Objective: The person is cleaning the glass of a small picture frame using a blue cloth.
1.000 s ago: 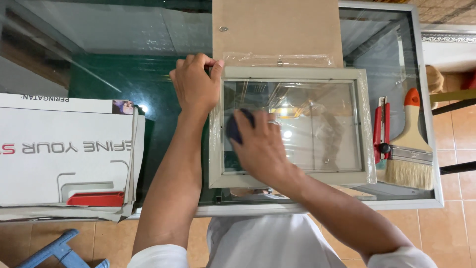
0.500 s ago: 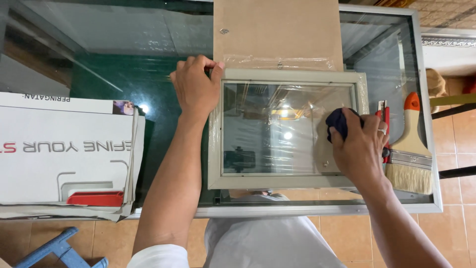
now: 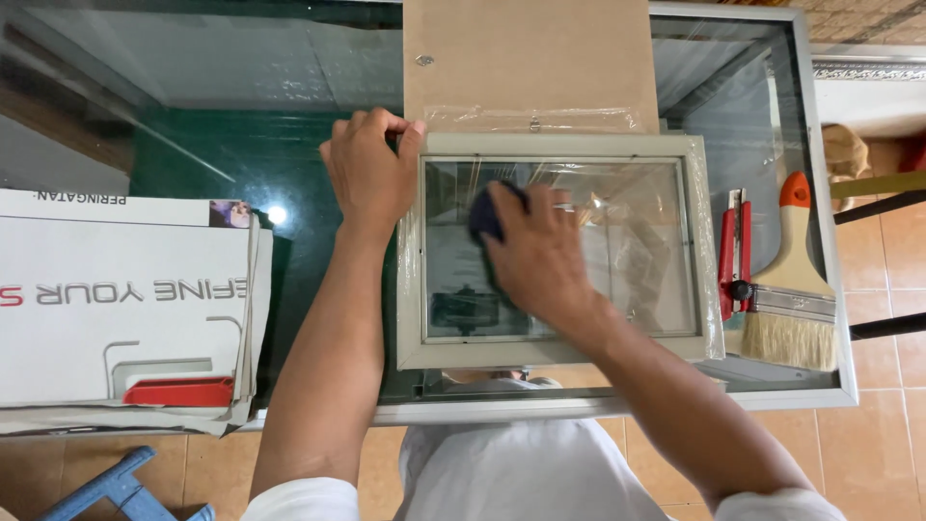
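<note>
— Glass everywhere in the head view: a glass table point(image 3: 241, 87) with a metal rim, and on it a pale frame point(image 3: 559, 352) with a clear pane, wrapped loosely in crinkled plastic film. Where's the free room?

— From the frame toward 9 o'clock there is bare glass as far as the white box point(image 3: 116, 309), which overhangs the table's near edge. At 3 o'clock it is tight: a red cutter point(image 3: 735, 253) and a brush point(image 3: 793, 280) lie between frame and rim. At 12 o'clock a brown board point(image 3: 531, 58) touches the frame's top.

— And the hands?

— The left hand point(image 3: 371, 174) is clenched on the frame's upper-left corner. The right hand point(image 3: 535, 256) presses a dark blue cloth point(image 3: 485, 214) onto the pane, left of centre, fingers wrapped round it.

— Which way does the frame run?

— Flat, rectangular, long axis from 9 to 3 o'clock, square to the table's near edge.
</note>
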